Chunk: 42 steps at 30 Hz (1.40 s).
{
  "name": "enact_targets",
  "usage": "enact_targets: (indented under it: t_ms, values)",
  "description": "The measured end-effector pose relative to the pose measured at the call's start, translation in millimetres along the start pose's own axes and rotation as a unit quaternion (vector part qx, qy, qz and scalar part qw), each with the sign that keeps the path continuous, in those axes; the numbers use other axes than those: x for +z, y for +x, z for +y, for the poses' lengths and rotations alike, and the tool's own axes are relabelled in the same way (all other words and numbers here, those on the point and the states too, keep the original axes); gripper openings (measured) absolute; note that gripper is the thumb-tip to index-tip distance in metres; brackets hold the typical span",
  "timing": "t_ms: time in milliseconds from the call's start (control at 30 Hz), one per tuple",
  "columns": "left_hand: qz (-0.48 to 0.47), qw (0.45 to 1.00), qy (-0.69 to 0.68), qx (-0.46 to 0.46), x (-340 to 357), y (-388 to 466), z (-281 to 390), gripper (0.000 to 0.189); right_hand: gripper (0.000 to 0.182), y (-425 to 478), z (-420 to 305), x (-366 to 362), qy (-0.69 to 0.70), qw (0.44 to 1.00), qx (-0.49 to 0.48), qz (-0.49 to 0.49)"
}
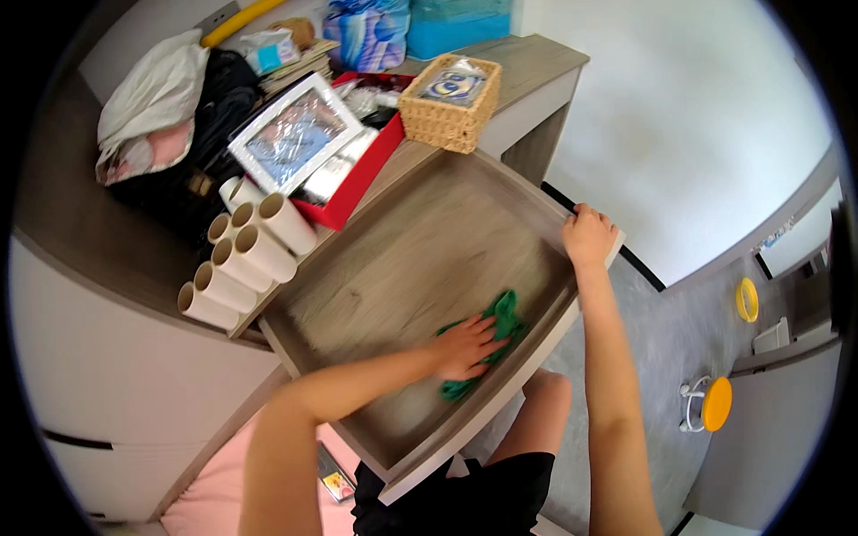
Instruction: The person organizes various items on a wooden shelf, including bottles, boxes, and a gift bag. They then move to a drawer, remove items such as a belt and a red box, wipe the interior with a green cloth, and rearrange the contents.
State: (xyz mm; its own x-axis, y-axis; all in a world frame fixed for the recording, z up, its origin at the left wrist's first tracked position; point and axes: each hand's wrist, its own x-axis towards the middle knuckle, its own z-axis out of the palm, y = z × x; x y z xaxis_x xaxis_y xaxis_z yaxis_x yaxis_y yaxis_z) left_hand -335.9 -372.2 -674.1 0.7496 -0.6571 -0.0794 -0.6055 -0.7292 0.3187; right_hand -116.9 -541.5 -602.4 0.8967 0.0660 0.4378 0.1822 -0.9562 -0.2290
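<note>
An open wooden drawer (pixel 429 248) juts out from a desk in front of me, with a pale outer face and a wood-grain floor. Spread flat, my left hand (pixel 466 348) presses a crumpled green cloth (pixel 504 315) against the drawer floor near the front wall. My right hand (pixel 590 234) grips the right front corner of the drawer, fingers over its rim. Wet-looking streaks show on the drawer floor.
On the desk stand white cardboard tubes (pixel 244 268), a red box (pixel 375 174) with a framed item, a woven basket (pixel 446 110) and bags. An orange-topped stool (pixel 716 404) is on the floor at right; pink bedding (pixel 221 476) lies below left.
</note>
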Motion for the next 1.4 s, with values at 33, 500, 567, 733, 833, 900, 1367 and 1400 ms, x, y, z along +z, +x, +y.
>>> enact_targets:
  t_ms: [33,500,567,733,833,900,1367,1400]
  values:
    - [0.007,1.000,-0.004,0.025,1.9,-25.6,2.6,0.062,0.020,-2.4,0.7,-1.7,-0.010,1.000,-0.005,-0.013]
    - [0.098,0.838,0.059,-0.534,-11.3,6.8,-73.5,0.071,0.022,-12.9,-14.1,-10.0,-0.026,0.997,-0.057,-0.037]
    - [0.114,0.873,0.003,-0.473,-7.1,46.2,-73.7,0.073,0.023,-14.1,-14.2,-9.3,-0.028,0.996,-0.069,-0.045]
    - [0.081,0.968,0.036,-0.234,-34.6,86.0,-112.3,0.070,0.025,-14.4,-7.2,-13.1,-0.024,0.994,-0.079,-0.066]
    - [0.120,0.941,0.026,-0.316,-41.2,63.3,-154.9,0.070,0.026,-16.3,-9.7,-12.1,-0.021,0.994,-0.091,-0.058]
    - [0.137,0.923,0.015,-0.360,-38.9,35.2,-163.4,0.071,0.026,-13.1,-7.3,-11.4,-0.015,0.994,-0.085,-0.067]
    - [-0.202,0.723,-0.011,-0.660,-56.0,-178.3,-77.8,0.101,0.030,-6.9,0.4,0.9,-0.012,0.994,-0.072,-0.085]
    - [-0.238,0.723,-0.007,-0.649,-56.6,-187.0,-75.4,0.103,0.031,-6.2,-0.5,1.3,-0.014,0.994,-0.068,-0.090]
